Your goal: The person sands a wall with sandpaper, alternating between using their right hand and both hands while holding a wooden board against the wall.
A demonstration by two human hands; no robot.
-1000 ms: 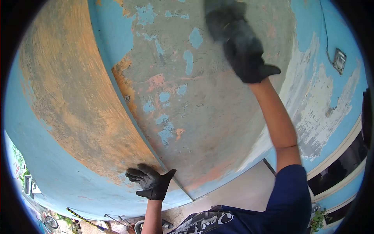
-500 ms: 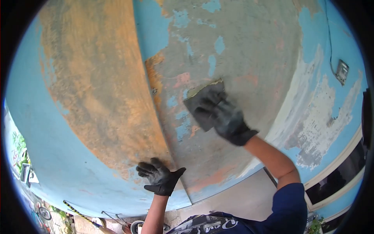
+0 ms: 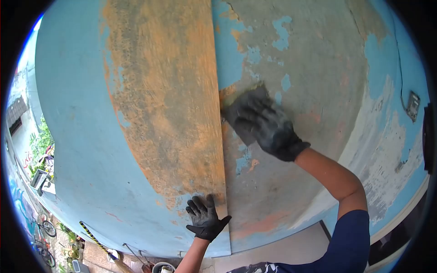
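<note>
My right hand (image 3: 268,127), in a black glove, presses a dark sheet of sandpaper (image 3: 248,136) against the peeling wall (image 3: 314,59). Its fingers lie over the sheet and hide much of it, and motion blurs both. The sheet's left edge meets the vertical step in the wall. Lower down, my left hand (image 3: 205,220), gloved in black too, rests with fingers spread at the bottom of the orange-brown patch (image 3: 168,91). Blue paint flakes (image 3: 243,161) cling to the grey surface below the sandpaper.
A small electrical box (image 3: 413,105) with a cable is fixed to the wall at right. A striped pole (image 3: 93,237) leans at lower left, near a bucket (image 3: 163,267). Bicycles (image 3: 48,227) and plants (image 3: 41,141) stand farther left. A dark window (image 3: 396,243) lies at lower right.
My right hand has slid the sandpaper leftward over the wall to the vertical step. My left hand stays spread low on the wall. The view has turned left.
</note>
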